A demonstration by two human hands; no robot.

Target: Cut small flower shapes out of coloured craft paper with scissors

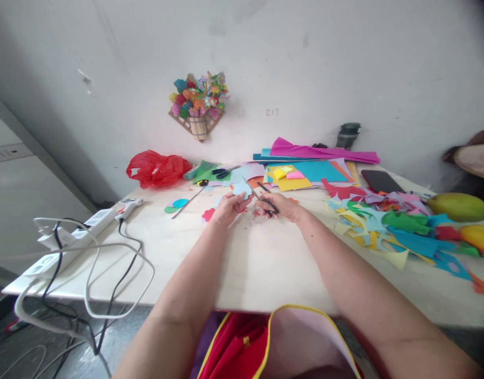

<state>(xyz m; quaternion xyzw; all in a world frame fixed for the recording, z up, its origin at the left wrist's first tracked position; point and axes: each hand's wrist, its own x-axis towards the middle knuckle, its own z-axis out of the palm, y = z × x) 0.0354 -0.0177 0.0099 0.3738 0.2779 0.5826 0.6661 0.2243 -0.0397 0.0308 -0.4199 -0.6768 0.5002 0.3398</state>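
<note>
Between the fingers of my left hand (230, 208) is a light blue paper cutout (242, 188), held a little above the table. My right hand (283, 207) grips a pair of dark-handled scissors (270, 209), with the blades pointing left toward the cutout. Whether the blades touch the paper I cannot tell. Beside my left hand lies a red paper flower (208, 214). Small paper scraps (255, 215) are scattered on the table below both hands. Farther left are a blue paper circle (180, 202) and a green one (170, 209).
A power strip (73, 237) with looping cables runs along the left edge. Behind are a red plastic bag (158, 168), other scissors (221, 172) and stacked coloured sheets (316, 171). On the right lie a phone (381, 181), many paper offcuts (384, 221) and a greenish fruit (458, 206).
</note>
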